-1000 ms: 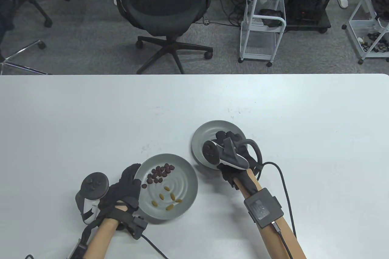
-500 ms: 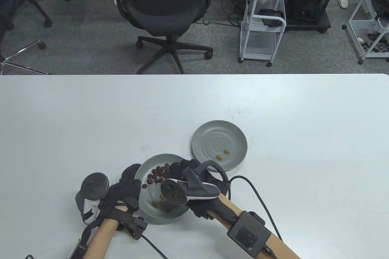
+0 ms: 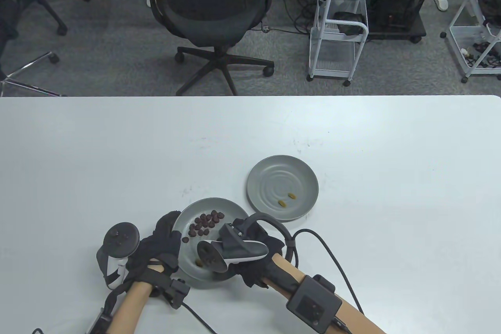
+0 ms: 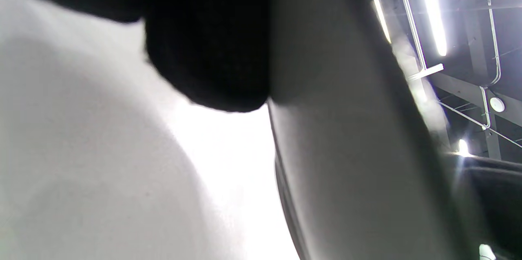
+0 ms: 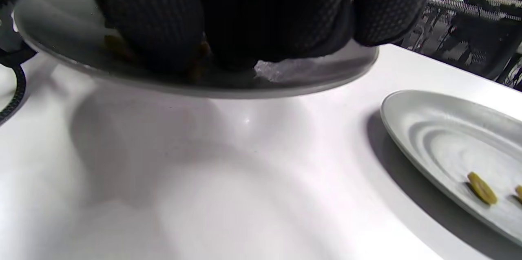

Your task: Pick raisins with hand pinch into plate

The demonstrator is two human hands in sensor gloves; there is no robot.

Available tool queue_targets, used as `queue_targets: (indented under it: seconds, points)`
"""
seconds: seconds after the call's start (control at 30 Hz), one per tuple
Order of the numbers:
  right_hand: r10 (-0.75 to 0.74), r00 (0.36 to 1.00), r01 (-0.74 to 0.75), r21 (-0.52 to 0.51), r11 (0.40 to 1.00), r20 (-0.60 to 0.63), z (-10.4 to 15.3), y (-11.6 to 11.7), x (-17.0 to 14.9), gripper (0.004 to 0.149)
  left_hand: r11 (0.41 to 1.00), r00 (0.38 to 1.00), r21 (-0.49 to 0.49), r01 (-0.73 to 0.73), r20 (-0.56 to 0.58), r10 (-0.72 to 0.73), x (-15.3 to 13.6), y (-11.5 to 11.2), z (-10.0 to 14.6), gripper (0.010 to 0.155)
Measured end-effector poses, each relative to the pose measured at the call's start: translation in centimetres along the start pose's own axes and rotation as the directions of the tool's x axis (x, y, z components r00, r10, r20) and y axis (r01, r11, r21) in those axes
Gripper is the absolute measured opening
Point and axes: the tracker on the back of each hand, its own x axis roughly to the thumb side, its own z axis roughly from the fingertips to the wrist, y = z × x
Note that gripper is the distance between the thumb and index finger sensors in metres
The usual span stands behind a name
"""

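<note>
The right hand (image 3: pixel 254 246) reaches into the near plate (image 3: pixel 231 208), the one closer to the person. Its fingers (image 5: pixel 147 19) point down onto the plate floor, close together, and small yellowish raisins (image 5: pixel 116 45) lie right at the fingertips. In the right wrist view the glove hides the contact, so I cannot tell if a raisin is really pinched between the fingers; it looks like they touch one or two of them.

In the table view, one yellow raisin (image 3: pixel 199 262) shows just left of the right hand's tracker (image 3: pixel 231 251), which covers the rest of that part of the plate. A cluster of dark raisins (image 3: pixel 205 223) lies on the far left part of the same plate, beyond the right fingers and not touched by them.

The left hand (image 3: pixel 158 246) rests at the left rim of the near plate, with its fingers (image 3: pixel 169 223) curled against the edge, so it holds the plate steady on the white counter (image 3: pixel 117 154). The left wrist view is dark and blurred and shows only a black fingertip (image 4: pixel 204 47) against the grey plate wall.

The second plate (image 3: pixel 270 173) stands on the counter beyond and to the right of the right fingers, just beside the near plate. Two yellow raisins (image 3: pixel 287 199) lie in it, close to each other, on the side nearer to the person.
</note>
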Motion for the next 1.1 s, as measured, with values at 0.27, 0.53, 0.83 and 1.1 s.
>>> queue_targets:
  seconds: [0.27, 0.53, 0.83, 1.1]
  points:
    - [0.019, 1.000, -0.018, -0.058, 0.998, 0.023, 0.2, -0.2, 0.2, 0.042, 1.000, 1.000, 0.003, -0.023, -0.015, 0.023, -0.2, 0.2, -0.1, 0.061]
    - [-0.019, 1.000, 0.022, -0.194, 0.981, 0.018, 1.1, -1.7, -1.1, 0.041, 1.000, 1.000, 0.009, -0.028, -0.007, 0.028, -0.2, 0.3, -0.1, 0.061]
    - [-0.184, 0.968, 0.068, -0.520, 0.851, -0.174, 3.3, -3.2, -9.3, 0.041, 1.000, 1.000, 0.010, -0.023, -0.003, 0.023, -0.2, 0.2, -0.1, 0.061]
    - [-0.283, 0.853, 0.112, -0.376, 0.920, -0.438, 1.3, 1.8, -18.6, 0.041, 1.000, 1.000, 0.012, -0.012, 0.008, 0.012, -0.2, 0.2, -0.2, 0.061]
